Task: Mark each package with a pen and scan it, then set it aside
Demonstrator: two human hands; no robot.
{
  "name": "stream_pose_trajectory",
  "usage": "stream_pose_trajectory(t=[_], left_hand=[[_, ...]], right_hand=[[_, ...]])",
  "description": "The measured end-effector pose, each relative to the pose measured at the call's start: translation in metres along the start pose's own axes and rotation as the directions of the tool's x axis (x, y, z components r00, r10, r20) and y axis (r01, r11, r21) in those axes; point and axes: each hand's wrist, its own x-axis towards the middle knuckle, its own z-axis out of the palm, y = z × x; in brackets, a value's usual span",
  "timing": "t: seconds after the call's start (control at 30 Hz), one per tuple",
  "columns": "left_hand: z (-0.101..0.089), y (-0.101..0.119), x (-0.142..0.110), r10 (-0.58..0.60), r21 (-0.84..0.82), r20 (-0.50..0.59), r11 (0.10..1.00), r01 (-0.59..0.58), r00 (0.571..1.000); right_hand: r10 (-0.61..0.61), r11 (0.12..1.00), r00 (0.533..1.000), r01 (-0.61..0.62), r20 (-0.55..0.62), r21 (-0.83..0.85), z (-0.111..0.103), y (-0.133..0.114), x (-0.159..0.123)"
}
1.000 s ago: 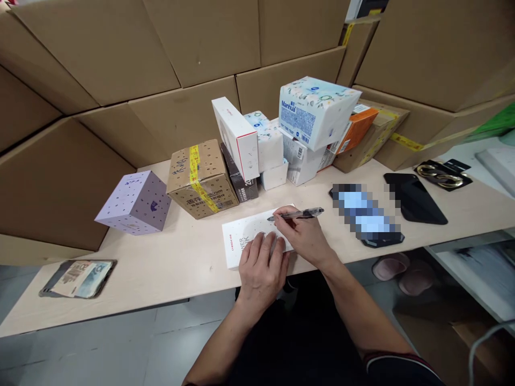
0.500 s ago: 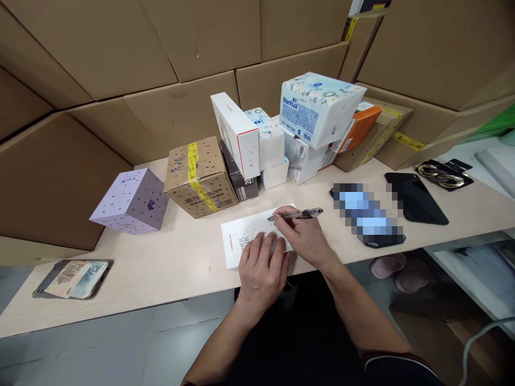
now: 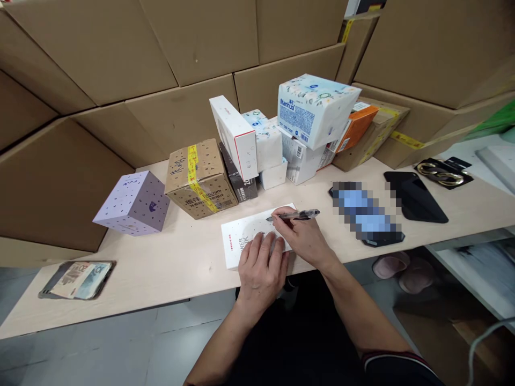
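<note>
A flat white box (image 3: 245,236) with red and grey print lies near the front edge of the pale wooden table (image 3: 169,268). My left hand (image 3: 261,271) rests flat on its near right part, fingers stretched out. My right hand (image 3: 303,236) is closed on a dark pen (image 3: 295,215), whose tip touches the top of the white box.
Behind the white box stand a taped cardboard box (image 3: 199,179), a lilac dotted box (image 3: 134,203), white boxes and tissue packs (image 3: 314,110). A phone (image 3: 366,214) and a black sheet (image 3: 414,195) lie at right, a small tray of notes (image 3: 76,279) at left. Large cartons (image 3: 120,53) wall the back.
Both hands stay on the white box; the pen tip has barely shifted. The view has wobbled slightly.
</note>
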Motion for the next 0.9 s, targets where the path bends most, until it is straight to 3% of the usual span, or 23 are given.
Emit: stream_pose_trajectory(t=[0.17, 0.3, 0.37, 0.47, 0.53, 0.6, 0.8, 0.9], left_hand=[[0.000, 0.000, -0.001, 0.003, 0.002, 0.006, 1.000, -0.003, 1.000], [-0.001, -0.001, -0.002, -0.006, 0.002, 0.017, 1.000, 0.006, 1.000], [-0.002, -0.001, -0.003, -0.026, 0.009, 0.017, 1.000, 0.026, 1.000], [-0.001, -0.001, -0.005, -0.060, -0.001, 0.008, 0.998, 0.060, 0.998], [0.001, -0.001, -0.005, -0.069, -0.026, 0.000, 0.997, 0.069, 0.998], [0.002, -0.002, -0.006, -0.064, -0.054, -0.006, 0.996, 0.064, 0.998], [0.005, -0.005, -0.009, -0.031, -0.079, -0.026, 0.996, 0.029, 0.999], [0.005, -0.005, -0.009, -0.032, -0.072, -0.023, 0.997, 0.030, 0.999]], right_hand=[[0.071, 0.993, 0.981, -0.052, -0.181, 0.105, 0.001, 0.006, -0.009], [-0.033, 0.995, 0.924, -0.005, -0.380, -0.098, -0.019, 0.024, -0.019], [-0.093, 0.953, 0.943, -0.009, -0.319, -0.304, -0.033, 0.036, -0.025], [-0.026, 0.786, 0.996, -0.036, -0.090, -0.617, -0.048, 0.048, -0.029], [0.034, 0.677, 0.999, -0.019, 0.005, -0.736, -0.051, 0.050, -0.029], [0.066, 0.621, 0.996, 0.008, 0.063, -0.784, -0.049, 0.049, -0.027], [0.079, 0.623, 0.993, 0.018, 0.086, -0.782, -0.042, 0.046, -0.022], [0.009, 0.661, 1.000, -0.007, -0.001, -0.751, -0.047, 0.049, -0.031]])
